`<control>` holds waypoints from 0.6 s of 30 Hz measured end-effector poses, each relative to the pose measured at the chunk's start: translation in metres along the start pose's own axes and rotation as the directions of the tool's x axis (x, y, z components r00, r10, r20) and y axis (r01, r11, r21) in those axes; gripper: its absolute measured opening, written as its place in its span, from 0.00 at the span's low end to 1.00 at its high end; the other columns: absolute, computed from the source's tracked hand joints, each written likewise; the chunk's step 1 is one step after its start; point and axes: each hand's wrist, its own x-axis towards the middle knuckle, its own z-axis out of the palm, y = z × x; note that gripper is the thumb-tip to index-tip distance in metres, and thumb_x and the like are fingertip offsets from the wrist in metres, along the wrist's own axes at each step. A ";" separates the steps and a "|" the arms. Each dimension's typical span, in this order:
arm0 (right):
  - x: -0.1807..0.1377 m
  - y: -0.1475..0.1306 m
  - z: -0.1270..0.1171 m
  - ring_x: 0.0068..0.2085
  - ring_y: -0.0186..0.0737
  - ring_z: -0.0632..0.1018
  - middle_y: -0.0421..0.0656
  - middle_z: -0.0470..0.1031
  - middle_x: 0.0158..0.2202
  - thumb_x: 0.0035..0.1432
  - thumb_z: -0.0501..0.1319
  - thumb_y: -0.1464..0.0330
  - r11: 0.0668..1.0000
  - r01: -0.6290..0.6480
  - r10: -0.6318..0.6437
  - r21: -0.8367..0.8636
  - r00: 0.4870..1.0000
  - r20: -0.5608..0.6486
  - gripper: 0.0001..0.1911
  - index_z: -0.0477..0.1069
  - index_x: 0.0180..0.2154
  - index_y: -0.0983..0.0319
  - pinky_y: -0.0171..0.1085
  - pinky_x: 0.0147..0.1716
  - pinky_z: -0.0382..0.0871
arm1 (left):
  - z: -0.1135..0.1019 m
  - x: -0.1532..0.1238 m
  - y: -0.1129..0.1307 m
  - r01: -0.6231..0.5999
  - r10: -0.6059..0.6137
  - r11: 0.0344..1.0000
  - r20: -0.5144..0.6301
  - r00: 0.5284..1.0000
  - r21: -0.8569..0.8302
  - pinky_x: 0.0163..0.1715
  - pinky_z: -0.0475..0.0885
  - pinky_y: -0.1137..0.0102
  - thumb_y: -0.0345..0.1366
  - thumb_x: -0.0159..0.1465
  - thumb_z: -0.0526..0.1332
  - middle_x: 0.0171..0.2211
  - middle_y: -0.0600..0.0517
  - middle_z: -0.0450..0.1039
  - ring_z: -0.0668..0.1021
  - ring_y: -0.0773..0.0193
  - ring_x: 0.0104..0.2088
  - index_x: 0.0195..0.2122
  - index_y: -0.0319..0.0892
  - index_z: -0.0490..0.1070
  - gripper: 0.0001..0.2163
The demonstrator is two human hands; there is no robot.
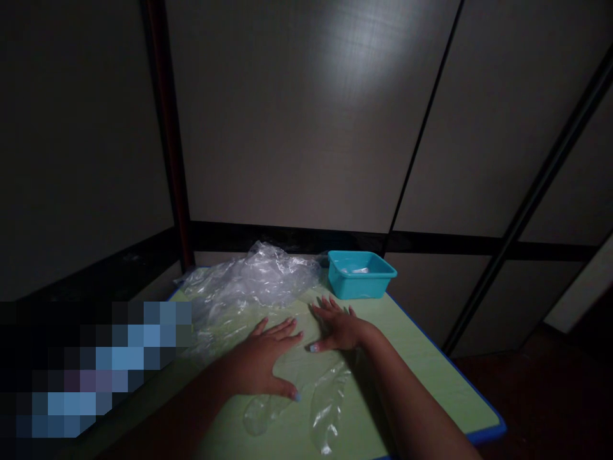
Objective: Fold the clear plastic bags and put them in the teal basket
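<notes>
Both the left hand (268,365) and right hand (339,329) are spread wide over clear plastic (329,406) in front of the turquoise tub (360,286).

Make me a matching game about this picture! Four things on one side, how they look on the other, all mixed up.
1. tub
2. table
3. big plastic heap
4. left hand

A. see-through and crumpled
B. open, palm down
C. turquoise all over
D. green top, blue edge

Right pairs: 1-C, 2-D, 3-A, 4-B
</notes>
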 end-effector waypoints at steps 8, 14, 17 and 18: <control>0.000 0.002 -0.002 0.62 0.56 0.29 0.48 0.21 0.64 0.36 0.64 0.46 0.999 -0.036 0.039 -0.033 0.994 0.098 0.60 0.30 0.62 0.52 0.65 0.53 0.30 | 0.001 -0.001 -0.002 0.005 -0.005 1.000 -0.010 1.000 -0.004 0.57 0.35 0.46 0.63 0.49 0.57 0.64 0.45 0.38 0.48 0.50 0.63 0.62 0.51 0.45 0.43; 0.001 0.010 -0.002 0.61 0.62 0.29 0.50 0.21 0.64 0.32 0.66 0.45 0.988 -0.143 0.147 -0.058 0.985 0.085 0.64 0.29 0.62 0.51 0.67 0.51 0.31 | 0.004 0.002 -0.006 0.101 -0.096 0.994 -0.153 0.984 0.029 0.58 0.39 0.49 0.56 0.60 0.52 0.64 0.48 0.44 0.49 0.56 0.63 0.62 0.51 0.48 0.31; 0.002 0.010 -0.002 0.61 0.58 0.28 0.47 0.21 0.64 0.36 0.64 0.45 0.994 -0.095 0.097 -0.049 0.995 0.039 0.61 0.28 0.62 0.48 0.68 0.51 0.29 | 0.004 0.002 -0.008 0.146 -0.130 0.987 -0.218 0.967 0.062 0.57 0.39 0.48 0.52 0.62 0.51 0.63 0.49 0.47 0.51 0.56 0.63 0.61 0.51 0.51 0.28; 0.002 0.009 -0.002 0.62 0.56 0.27 0.47 0.21 0.64 0.37 0.64 0.46 0.997 -0.065 0.066 -0.043 0.997 0.032 0.59 0.27 0.61 0.48 0.67 0.51 0.29 | 0.004 0.002 -0.009 0.169 -0.146 0.982 -0.240 0.960 0.081 0.57 0.37 0.47 0.51 0.61 0.52 0.63 0.49 0.48 0.51 0.55 0.62 0.60 0.51 0.52 0.27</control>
